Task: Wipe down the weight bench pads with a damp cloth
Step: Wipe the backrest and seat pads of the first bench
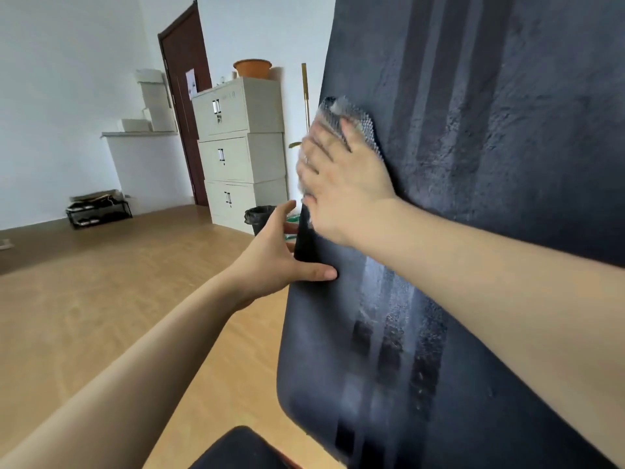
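Observation:
A large black bench pad [507, 147] with darker stripes fills the right side, tilted upright. Its lower section [321, 367] shows pale streaks along the stripes. My right hand [341, 184] lies flat against the pad's left edge, pressing a grey textured cloth [351, 120] onto it; the hand is motion-blurred. My left hand [280, 255] grips the pad's left edge lower down, thumb on the front face and fingers hidden behind it.
A beige filing cabinet [240, 154] with an orange basin [252, 67] on top stands behind the pad. A black bin [258, 218] sits on the wooden floor [118, 299]. Further left are a brown door [184, 96], a white counter [145, 164] and a low black rack [98, 209].

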